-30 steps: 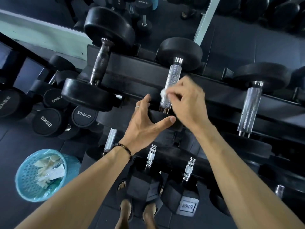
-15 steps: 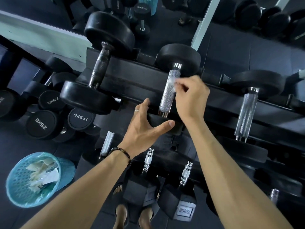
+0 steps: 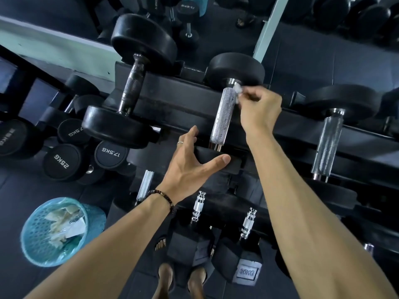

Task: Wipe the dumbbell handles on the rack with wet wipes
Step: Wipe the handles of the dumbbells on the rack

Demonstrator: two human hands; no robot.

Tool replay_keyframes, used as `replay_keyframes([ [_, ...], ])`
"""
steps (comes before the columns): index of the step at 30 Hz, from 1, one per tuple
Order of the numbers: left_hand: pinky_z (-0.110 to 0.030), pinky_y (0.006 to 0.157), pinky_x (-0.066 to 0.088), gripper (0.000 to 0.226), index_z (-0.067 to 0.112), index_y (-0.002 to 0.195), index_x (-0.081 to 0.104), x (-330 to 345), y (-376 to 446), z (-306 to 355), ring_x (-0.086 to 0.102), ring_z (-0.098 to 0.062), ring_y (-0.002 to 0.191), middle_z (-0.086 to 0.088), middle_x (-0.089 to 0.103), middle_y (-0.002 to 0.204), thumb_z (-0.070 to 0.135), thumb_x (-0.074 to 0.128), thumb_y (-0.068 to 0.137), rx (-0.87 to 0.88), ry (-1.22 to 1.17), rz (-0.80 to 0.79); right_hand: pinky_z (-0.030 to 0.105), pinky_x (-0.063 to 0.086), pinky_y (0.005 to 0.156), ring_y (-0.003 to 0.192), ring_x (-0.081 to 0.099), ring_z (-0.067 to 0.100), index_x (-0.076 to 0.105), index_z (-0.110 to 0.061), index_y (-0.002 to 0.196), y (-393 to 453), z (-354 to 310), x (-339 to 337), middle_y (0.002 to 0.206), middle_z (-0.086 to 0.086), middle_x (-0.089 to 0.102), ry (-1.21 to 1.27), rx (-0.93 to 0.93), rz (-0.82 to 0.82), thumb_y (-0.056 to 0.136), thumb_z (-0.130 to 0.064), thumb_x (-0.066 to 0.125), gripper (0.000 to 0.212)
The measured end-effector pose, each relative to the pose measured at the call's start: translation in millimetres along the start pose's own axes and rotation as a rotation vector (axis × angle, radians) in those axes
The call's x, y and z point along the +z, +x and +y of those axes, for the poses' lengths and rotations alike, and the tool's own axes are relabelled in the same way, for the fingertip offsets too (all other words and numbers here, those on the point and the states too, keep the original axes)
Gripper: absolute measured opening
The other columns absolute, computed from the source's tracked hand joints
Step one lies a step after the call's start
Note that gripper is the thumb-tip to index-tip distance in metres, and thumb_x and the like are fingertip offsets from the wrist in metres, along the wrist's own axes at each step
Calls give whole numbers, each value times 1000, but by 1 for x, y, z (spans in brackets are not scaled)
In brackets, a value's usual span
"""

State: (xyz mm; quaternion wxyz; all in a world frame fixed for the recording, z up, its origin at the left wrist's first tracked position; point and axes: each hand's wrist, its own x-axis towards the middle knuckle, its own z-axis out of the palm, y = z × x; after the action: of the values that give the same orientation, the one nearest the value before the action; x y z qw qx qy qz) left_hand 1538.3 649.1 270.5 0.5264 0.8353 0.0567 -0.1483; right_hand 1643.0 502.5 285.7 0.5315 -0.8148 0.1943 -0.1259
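Observation:
A black dumbbell with a knurled chrome handle (image 3: 222, 117) lies across the top shelf of the black rack (image 3: 172, 104). My right hand (image 3: 260, 111) pinches a small white wet wipe (image 3: 237, 88) against the far end of that handle, close to the far weight head (image 3: 236, 69). My left hand (image 3: 194, 164) grips the near weight head (image 3: 216, 160) of the same dumbbell, thumb across its front. To the left lies a dumbbell with a dark, dull handle (image 3: 132, 87). To the right lies one with a chrome handle (image 3: 327, 145).
A turquoise mesh bin (image 3: 46, 234) holding used wipes stands on the floor at lower left. Round dumbbells marked 25KG (image 3: 61, 161) and 17.5KG (image 3: 111, 154) are stacked left. Hex dumbbells (image 3: 246, 270) sit on a lower shelf above my sandalled feet (image 3: 181, 279).
My right hand has slid the wipe along the chrome handle from its near part up to the far end. My left hand has kept its hold on the near weight head.

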Motion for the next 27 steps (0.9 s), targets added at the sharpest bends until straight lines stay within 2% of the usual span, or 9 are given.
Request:
replay_keyframes([
  [2, -13, 99, 27, 116, 21, 156, 17, 0, 0, 0, 31, -2, 137, 6, 32, 149, 69, 64, 62, 1, -1, 1, 40, 57, 88, 74, 71, 2, 74, -38, 72, -18, 10, -10, 72, -17, 73, -9, -20, -100, 82, -15, 76, 24],
  [5, -17, 102, 28, 115, 21, 156, 17, -1, 0, 1, 31, -3, 137, 6, 32, 150, 69, 64, 63, 0, 9, -5, 40, 59, 85, 74, 73, 6, 75, -33, 75, -47, 19, -24, 73, -11, 74, 22, 10, -256, 84, -14, 76, 21],
  [9, -16, 101, 28, 114, 22, 156, 18, -1, 1, -1, 32, -1, 136, 7, 33, 148, 69, 64, 63, 4, 3, 0, 41, 59, 84, 73, 73, 9, 73, -36, 68, -12, 14, -9, 71, -11, 74, 67, 33, -117, 82, -14, 76, 27],
  [11, -17, 102, 28, 113, 23, 156, 18, -1, 2, -2, 32, -2, 137, 7, 33, 149, 69, 65, 64, 3, 3, -2, 42, 59, 83, 76, 73, 11, 72, -37, 66, -3, 18, -4, 73, -12, 74, 73, 72, -105, 79, -15, 74, 26],
  [13, -20, 105, 28, 116, 23, 156, 16, -2, 3, -4, 31, -4, 138, 8, 31, 150, 75, 69, 66, 0, 13, -12, 42, 59, 82, 77, 72, 11, 72, -34, 68, -20, 27, -9, 73, -10, 73, 9, 103, -201, 78, -16, 73, 20],
  [15, -20, 105, 29, 119, 25, 156, 15, -3, 3, -5, 31, -3, 137, 10, 32, 149, 78, 66, 62, -1, 19, -14, 35, 57, 78, 73, 68, 8, 68, -25, 66, -42, 36, -22, 70, -7, 71, -108, 123, -359, 79, -11, 73, 19],
  [17, -20, 103, 29, 118, 25, 156, 16, -4, 4, -6, 32, -2, 136, 10, 33, 148, 76, 66, 62, -1, 17, -10, 28, 53, 72, 69, 66, 8, 65, -24, 66, -50, 36, -30, 70, -8, 70, -177, 117, -465, 81, -8, 72, 24],
  [21, -23, 105, 29, 111, 25, 156, 16, -5, 3, -6, 30, -6, 139, 8, 31, 152, 72, 65, 68, 9, 17, -23, 33, 61, 73, 78, 74, 23, 67, -17, 74, -31, 23, -22, 78, 5, 73, 39, 223, -380, 83, -1, 73, 19],
  [27, -8, 93, 27, 110, 25, 155, 17, -6, 4, -8, 32, -1, 136, 12, 33, 149, 69, 66, 68, 10, 11, -17, 24, 49, 61, 60, 60, 8, 66, -21, 72, -45, 29, -35, 71, -2, 69, -188, 163, -549, 78, -3, 75, 21],
])
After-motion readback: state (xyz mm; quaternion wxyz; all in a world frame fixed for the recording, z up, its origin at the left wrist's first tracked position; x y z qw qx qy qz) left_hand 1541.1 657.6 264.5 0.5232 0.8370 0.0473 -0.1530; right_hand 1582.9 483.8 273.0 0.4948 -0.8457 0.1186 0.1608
